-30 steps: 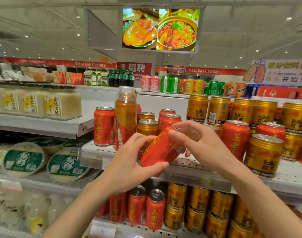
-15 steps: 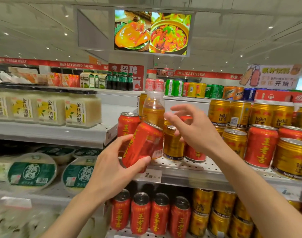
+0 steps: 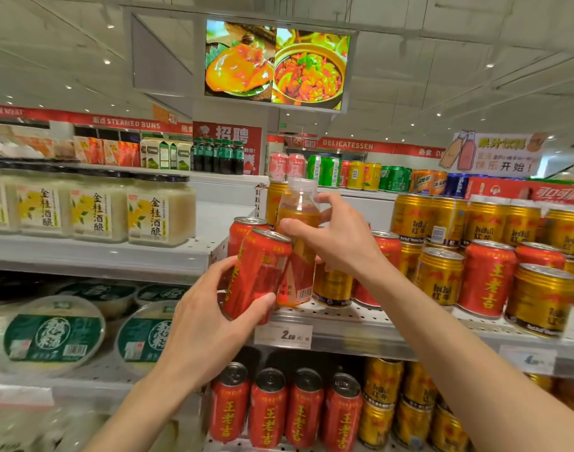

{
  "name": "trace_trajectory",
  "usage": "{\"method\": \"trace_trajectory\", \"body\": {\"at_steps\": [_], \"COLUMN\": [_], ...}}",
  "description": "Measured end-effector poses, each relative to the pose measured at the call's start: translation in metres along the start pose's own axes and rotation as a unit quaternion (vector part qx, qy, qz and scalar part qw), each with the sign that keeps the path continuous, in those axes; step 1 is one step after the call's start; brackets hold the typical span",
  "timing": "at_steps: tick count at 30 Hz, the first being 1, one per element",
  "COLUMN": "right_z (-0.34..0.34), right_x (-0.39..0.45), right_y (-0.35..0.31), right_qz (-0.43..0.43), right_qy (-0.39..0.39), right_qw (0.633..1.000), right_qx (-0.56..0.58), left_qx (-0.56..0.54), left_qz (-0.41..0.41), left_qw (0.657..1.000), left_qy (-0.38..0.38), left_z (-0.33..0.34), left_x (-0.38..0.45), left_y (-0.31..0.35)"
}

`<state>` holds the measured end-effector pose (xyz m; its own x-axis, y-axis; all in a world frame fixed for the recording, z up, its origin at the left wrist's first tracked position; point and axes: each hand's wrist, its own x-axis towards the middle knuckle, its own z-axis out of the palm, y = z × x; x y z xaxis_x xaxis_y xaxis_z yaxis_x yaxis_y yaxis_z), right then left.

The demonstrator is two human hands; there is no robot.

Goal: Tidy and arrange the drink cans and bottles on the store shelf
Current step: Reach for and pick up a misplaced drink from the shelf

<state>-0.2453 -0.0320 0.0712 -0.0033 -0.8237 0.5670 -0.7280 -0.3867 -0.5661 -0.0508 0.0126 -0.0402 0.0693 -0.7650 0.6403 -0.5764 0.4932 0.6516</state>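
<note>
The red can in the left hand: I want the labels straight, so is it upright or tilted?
Tilted. The red can leans with its top to the right, held off the shelf by the left hand.

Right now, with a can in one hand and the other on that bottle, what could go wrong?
The left hand holds the red can tilted at the shelf edge; it might slip and fall. The right hand grips the tall bottle, which stands tight among cans; moving it could topple the gold can beside it.
</note>
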Motion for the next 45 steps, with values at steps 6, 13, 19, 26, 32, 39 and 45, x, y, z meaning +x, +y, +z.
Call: {"method": "trace_trajectory", "body": {"at_steps": [6,13,19,26,32,39,45], "right_z": [-0.001,-0.021,-0.047,-0.068,-0.074,-0.075,-0.074], "right_x": [-0.006,-0.016,-0.028,-0.04,-0.042,-0.047,-0.055], "right_y": [0.009,0.018,0.036,0.06,0.065,0.061,0.059], "right_qz": [-0.006,-0.031,-0.024,-0.005,-0.004,-0.003,0.036], "right_qy": [0.032,0.021,0.031,0.044,0.054,0.067,0.093], "right_qw": [0.998,0.996,0.992,0.987,0.987,0.986,0.978], "right_qx": [0.055,0.087,0.118,0.152,0.154,0.151,0.184], "left_qx": [-0.014,-0.041,-0.032,0.03,0.124,0.042,-0.033], "left_qz": [-0.003,0.005,0.018,0.04,0.056,0.064,0.153], "left_qw": [1.0,0.999,0.999,0.998,0.989,0.994,0.988], "left_qy": [0.013,0.025,0.03,0.042,0.058,0.073,0.015], "left_z": [-0.001,0.005,0.031,0.058,0.062,0.06,0.056], "left_x": [-0.003,0.0,0.005,0.015,0.019,0.016,-0.003], "left_y": [0.002,0.009,0.019,0.027,0.025,0.021,0.034]}}
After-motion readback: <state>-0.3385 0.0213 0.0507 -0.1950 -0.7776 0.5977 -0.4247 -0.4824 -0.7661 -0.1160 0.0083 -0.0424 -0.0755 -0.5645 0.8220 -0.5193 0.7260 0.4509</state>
